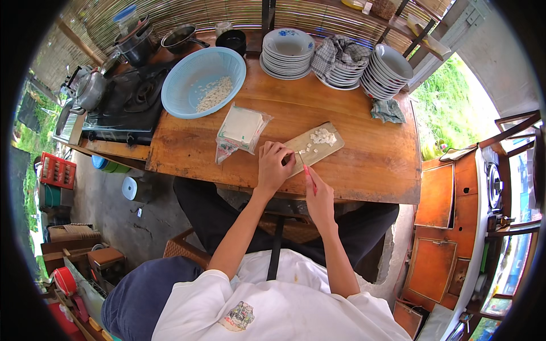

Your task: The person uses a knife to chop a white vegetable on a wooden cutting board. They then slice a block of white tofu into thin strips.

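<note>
My right hand [319, 194] grips a knife by its pink-red handle [310, 175], with the narrow blade over a wooden cutting board [298, 143]. My left hand [274, 164] rests at the board's left part beside the blade, fingers curled; whatever lies beneath them is hidden. Small white cubes [323, 136] are heaped on the board's far right end, and several loose ones lie near the blade. Left of the board, a white block [242, 123] sits in an opened plastic wrapper. Behind it, a light blue plastic basket [170, 91] holds many small whitish pieces [215, 93].
Stacks of plates [286, 55] and bowls [386, 70] line the back of the wooden table [371, 170], with a checked cloth [341, 55] over one stack. A folded cloth [388, 111] lies at right. A gas stove [128, 102] and kettle [90, 90] stand at left.
</note>
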Tool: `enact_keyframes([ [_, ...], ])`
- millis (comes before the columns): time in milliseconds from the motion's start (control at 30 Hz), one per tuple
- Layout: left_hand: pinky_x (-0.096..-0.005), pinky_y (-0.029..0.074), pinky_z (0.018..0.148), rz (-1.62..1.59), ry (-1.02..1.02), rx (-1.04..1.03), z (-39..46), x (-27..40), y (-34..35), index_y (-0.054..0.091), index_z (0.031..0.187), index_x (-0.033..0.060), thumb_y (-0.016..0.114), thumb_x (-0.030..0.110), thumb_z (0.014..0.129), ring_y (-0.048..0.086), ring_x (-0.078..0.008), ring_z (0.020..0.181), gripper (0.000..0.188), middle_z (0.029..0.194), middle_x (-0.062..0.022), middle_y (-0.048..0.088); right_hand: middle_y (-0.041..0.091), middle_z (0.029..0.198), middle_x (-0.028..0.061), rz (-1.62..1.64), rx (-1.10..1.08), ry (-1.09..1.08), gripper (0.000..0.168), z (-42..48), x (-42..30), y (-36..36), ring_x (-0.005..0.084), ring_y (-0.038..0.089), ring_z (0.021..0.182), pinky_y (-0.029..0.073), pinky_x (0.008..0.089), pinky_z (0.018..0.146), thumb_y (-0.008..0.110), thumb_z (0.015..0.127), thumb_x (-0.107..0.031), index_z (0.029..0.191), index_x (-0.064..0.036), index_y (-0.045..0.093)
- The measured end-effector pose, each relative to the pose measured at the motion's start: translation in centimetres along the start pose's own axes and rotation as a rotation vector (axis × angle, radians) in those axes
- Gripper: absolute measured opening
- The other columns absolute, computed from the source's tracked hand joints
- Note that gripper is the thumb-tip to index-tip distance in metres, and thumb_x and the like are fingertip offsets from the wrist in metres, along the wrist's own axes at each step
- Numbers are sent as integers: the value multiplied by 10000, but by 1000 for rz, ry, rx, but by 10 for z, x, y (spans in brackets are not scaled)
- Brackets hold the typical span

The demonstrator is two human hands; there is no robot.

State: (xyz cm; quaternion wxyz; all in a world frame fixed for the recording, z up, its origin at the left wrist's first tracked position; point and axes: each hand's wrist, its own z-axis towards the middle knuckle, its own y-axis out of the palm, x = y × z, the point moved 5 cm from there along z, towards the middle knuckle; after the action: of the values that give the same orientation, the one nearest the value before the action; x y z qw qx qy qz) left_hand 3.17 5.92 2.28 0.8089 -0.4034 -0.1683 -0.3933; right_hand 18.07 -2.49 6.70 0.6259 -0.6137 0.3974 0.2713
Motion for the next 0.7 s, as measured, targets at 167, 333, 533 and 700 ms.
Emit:
enact_keyframes([
  [167, -415, 431, 908, -5, -1, -9, 2, 3, 1, 733, 863, 104, 821, 101, 789, 580, -246, 971, 115, 908, -7, 652, 711, 1044, 269, -9, 11, -34, 351, 3, 4, 6, 447, 689, 945, 534, 462, 832, 522, 1110, -270, 1367, -88, 676],
  [333, -417, 431, 911, -2, -11, -11, 0, 0, 1, 735, 867, 101, 820, 101, 789, 581, -245, 971, 116, 910, -6, 654, 717, 1066, 262, -3, 5, -21, 357, 4, 4, 9, 455, 686, 970, 537, 469, 844, 513, 1114, -283, 1365, -90, 677],
  [533, -423, 437, 914, -1, -14, -25, 1, 1, 1, 734, 875, 96, 803, 107, 802, 582, -258, 984, 102, 923, -18, 654, 722, 1049, 258, -12, 25, -68, 341, 6, 12, 14, 461, 691, 971, 543, 493, 828, 515, 1112, -282, 1352, -118, 692],
  [700, -427, 439, 915, -24, -53, 0, -2, 0, -4, 737, 878, 92, 803, 114, 799, 581, -266, 1003, 105, 946, -27, 654, 722, 1035, 258, -66, 7, -44, 337, 7, 13, 12, 462, 694, 956, 544, 502, 814, 526, 1106, -293, 1347, -133, 700],
])
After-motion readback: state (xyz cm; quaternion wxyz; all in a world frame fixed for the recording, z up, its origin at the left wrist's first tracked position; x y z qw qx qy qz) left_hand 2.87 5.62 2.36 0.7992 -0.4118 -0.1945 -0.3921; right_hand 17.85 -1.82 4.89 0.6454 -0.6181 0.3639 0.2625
